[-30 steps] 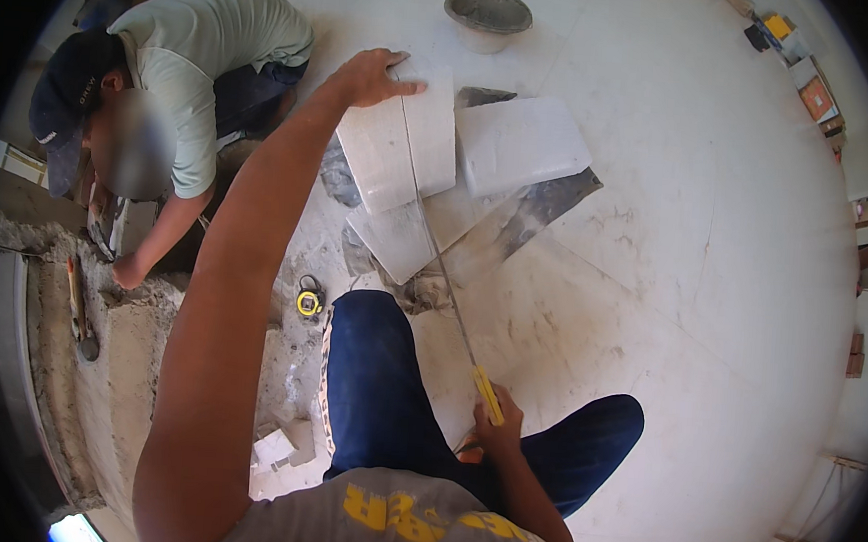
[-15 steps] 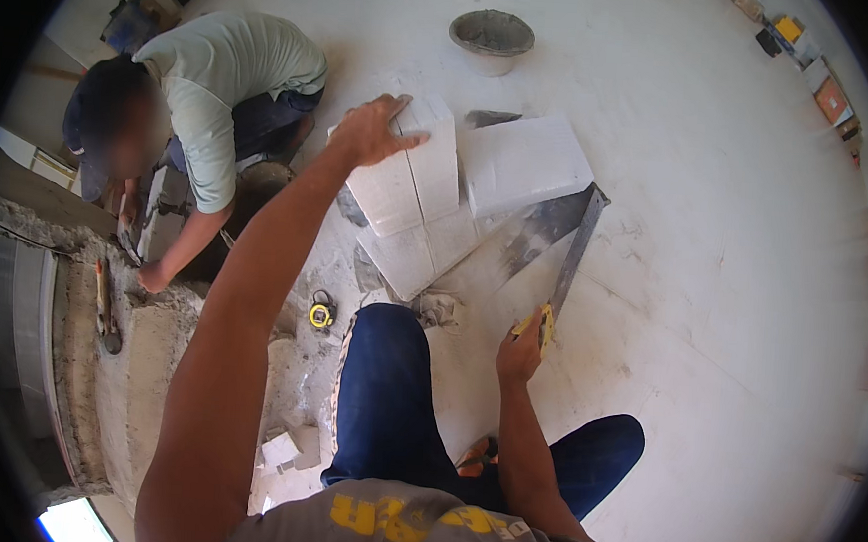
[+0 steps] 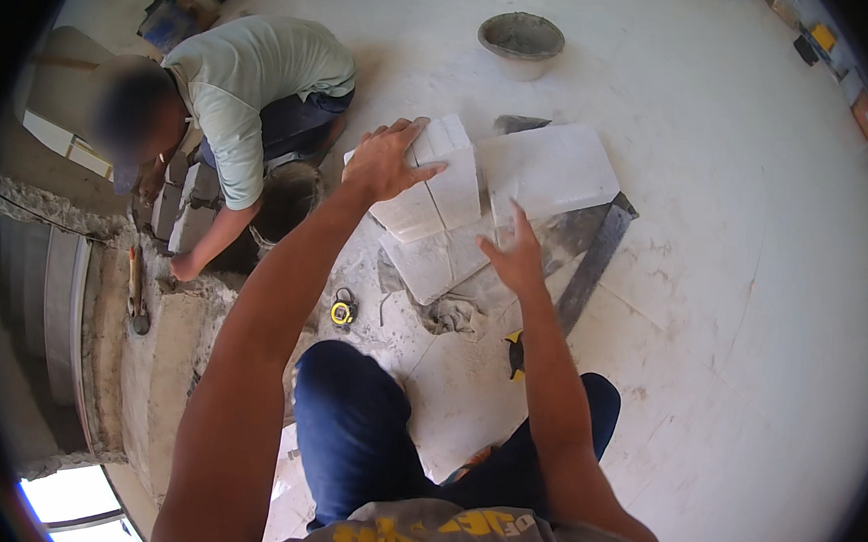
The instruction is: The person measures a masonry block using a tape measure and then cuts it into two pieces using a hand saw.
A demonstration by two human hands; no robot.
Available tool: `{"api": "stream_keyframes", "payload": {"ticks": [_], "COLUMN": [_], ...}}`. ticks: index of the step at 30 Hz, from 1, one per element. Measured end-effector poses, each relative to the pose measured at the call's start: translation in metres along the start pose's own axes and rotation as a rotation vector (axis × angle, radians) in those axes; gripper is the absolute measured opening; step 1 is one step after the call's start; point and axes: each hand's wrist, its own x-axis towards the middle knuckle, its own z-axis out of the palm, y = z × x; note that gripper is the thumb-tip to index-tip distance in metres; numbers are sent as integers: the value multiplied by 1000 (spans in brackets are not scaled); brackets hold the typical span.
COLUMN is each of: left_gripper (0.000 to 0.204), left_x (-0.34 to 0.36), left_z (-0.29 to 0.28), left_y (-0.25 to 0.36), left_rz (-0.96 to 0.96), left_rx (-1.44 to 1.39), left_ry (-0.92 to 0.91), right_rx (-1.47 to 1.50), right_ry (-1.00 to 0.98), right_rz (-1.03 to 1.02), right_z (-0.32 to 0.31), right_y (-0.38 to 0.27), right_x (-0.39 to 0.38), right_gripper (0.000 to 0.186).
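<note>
My left hand (image 3: pixel 389 161) rests over the top of a white building block (image 3: pixel 451 195), thumb spread and fingers curled toward its far edge. A dark straight line, like a cut or seam, runs across this block's top and down its near side. Beneath it lies another white block (image 3: pixel 422 268). My right hand (image 3: pixel 520 258) is in the air close to the stack, fingers apart and nothing held. Below the right forearm lies a handsaw (image 3: pixel 591 271), its yellow and black handle (image 3: pixel 515 355) partly covered by the arm.
A white slab (image 3: pixel 552 169) lies right of the stack. On the floor are a yellow tape measure (image 3: pixel 343 311) and a mortar tub (image 3: pixel 521 38). At left, a co-worker (image 3: pixel 257 71) crouches over the rough ledge beside a bucket (image 3: pixel 289 203). A hammer-like tool (image 3: pixel 136 293) lies on the ledge.
My right hand has let go of the saw handle and moved up toward the blocks, opening its fingers. The saw lies on the floor. My left hand stays on the block.
</note>
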Motion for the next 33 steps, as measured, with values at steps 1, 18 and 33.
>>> {"api": "stream_keyframes", "payload": {"ticks": [1,18,33], "left_gripper": [94,141,97], "left_x": [-3,-24,-26], "left_z": [-1,0,9], "left_y": [3,2,-22], "left_rz": [-15,37,151], "left_rx": [11,-120,-174], "left_ry": [-14,110,72], "right_rx": [34,229,419], "right_ry": [3,-127,194], "right_rz": [-86,-189,157], "right_z": [-4,-4,-20], "right_y": [-14,-85,-78], "right_x": [27,93,-77], "right_gripper": [108,101,79]}}
